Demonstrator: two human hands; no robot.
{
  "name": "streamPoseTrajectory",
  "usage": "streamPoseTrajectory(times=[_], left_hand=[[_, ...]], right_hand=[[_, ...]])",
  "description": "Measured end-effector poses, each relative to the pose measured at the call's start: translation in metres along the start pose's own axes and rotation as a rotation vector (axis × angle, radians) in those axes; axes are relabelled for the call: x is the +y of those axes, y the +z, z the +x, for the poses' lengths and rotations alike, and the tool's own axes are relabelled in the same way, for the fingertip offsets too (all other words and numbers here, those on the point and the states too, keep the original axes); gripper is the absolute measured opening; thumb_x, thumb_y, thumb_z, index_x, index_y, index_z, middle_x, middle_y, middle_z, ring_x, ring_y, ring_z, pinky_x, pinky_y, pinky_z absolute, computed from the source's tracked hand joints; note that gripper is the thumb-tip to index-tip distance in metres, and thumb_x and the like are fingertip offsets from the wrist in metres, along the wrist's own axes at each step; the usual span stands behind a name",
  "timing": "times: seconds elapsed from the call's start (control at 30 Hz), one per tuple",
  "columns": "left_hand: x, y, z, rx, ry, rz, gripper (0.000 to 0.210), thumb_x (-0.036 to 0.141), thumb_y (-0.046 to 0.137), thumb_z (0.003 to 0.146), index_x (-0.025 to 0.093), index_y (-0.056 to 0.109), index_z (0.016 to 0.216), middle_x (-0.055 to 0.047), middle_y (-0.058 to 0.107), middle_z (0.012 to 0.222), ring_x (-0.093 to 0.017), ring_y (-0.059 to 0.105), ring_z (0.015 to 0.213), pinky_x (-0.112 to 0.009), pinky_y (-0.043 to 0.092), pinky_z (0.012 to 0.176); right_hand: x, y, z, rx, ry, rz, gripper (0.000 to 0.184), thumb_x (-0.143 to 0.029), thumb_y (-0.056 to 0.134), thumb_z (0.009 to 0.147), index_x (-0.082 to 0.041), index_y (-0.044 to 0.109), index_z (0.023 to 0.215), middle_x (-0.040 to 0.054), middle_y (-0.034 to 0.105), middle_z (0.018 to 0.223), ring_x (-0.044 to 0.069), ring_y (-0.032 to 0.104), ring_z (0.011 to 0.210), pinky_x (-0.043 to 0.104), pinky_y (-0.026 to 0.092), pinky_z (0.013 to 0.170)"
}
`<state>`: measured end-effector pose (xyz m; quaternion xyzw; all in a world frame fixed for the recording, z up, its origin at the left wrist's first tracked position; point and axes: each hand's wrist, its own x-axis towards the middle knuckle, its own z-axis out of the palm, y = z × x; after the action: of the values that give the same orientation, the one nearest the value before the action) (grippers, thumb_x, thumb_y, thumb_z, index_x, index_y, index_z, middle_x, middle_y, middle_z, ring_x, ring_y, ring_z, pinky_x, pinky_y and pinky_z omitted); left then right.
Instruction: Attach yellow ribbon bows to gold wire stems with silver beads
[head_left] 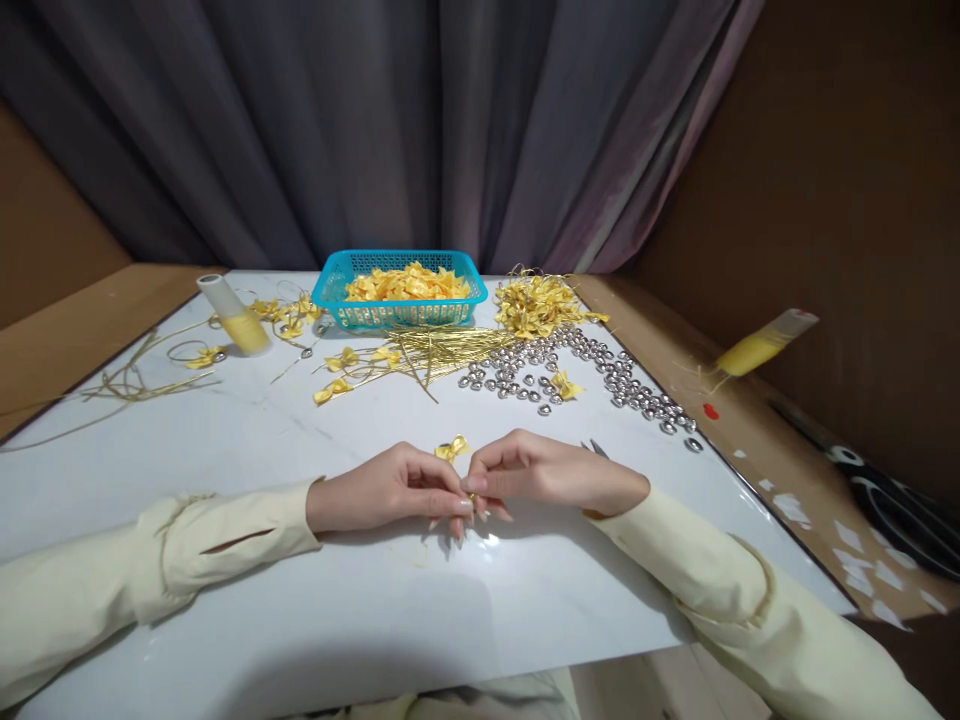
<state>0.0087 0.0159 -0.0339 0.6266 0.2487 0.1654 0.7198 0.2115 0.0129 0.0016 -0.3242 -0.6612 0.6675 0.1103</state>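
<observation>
My left hand (409, 488) and my right hand (529, 468) meet above the white tabletop, thumbs and fingers pinched close together. Between the fingertips shows a small glint of thin gold cord (472, 496); most of it is hidden by the fingers. Just beyond them is a yellow ribbon bow (452, 448) with a dark shiny bit at its left end. Whether the bow is joined to the cord, I cannot tell. The tips of a metal tool (598, 449) stick out from behind my right wrist.
Across the back stand a blue basket (324, 290) of yellow bows, a heap of corded bows (536, 303), gold cords (450, 347) and scattered silver beads (517, 365). A yellow thread spool (244, 325) is at left, another spool (765, 343) at right. Black-handled scissors (892, 500) lie right.
</observation>
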Motion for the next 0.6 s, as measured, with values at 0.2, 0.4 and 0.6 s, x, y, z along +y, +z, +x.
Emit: streamPoseTrajectory(times=[0.2, 0.4, 0.6], left_hand=[[-0.0008, -0.0003, -0.0006, -0.004, -0.047, -0.077, 0.014, 0.025, 0.067, 0.079, 0.011, 0.069, 0.076, -0.004, 0.070, 0.069, -0.012, 0.061, 0.063, -0.022, 0.044, 0.060], [-0.0011, -0.0025, -0.0013, -0.076, -0.061, -0.054, 0.015, 0.026, 0.067, 0.079, 0.012, 0.070, 0.079, -0.004, 0.071, 0.067, -0.012, 0.063, 0.063, -0.021, 0.045, 0.061], [0.0014, -0.0050, -0.0007, -0.147, -0.111, -0.027, 0.014, 0.025, 0.066, 0.080, 0.012, 0.072, 0.078, -0.004, 0.071, 0.068, -0.012, 0.063, 0.064, -0.020, 0.047, 0.062]], right_hand=[[-0.0035, -0.0047, -0.0055, -0.082, 0.001, -0.043, 0.022, -0.020, 0.046, 0.091, -0.012, 0.057, 0.074, 0.0003, 0.056, 0.067, 0.010, 0.051, 0.066, 0.024, 0.039, 0.069], [-0.0040, -0.0054, -0.0044, -0.109, -0.017, -0.102, 0.022, -0.018, 0.044, 0.091, -0.012, 0.056, 0.074, -0.0008, 0.052, 0.067, 0.010, 0.049, 0.066, 0.023, 0.038, 0.067], [-0.0046, -0.0050, -0.0053, -0.075, -0.006, -0.197, 0.005, -0.014, 0.054, 0.083, -0.012, 0.058, 0.081, 0.0009, 0.057, 0.077, 0.010, 0.049, 0.070, 0.023, 0.038, 0.068]])
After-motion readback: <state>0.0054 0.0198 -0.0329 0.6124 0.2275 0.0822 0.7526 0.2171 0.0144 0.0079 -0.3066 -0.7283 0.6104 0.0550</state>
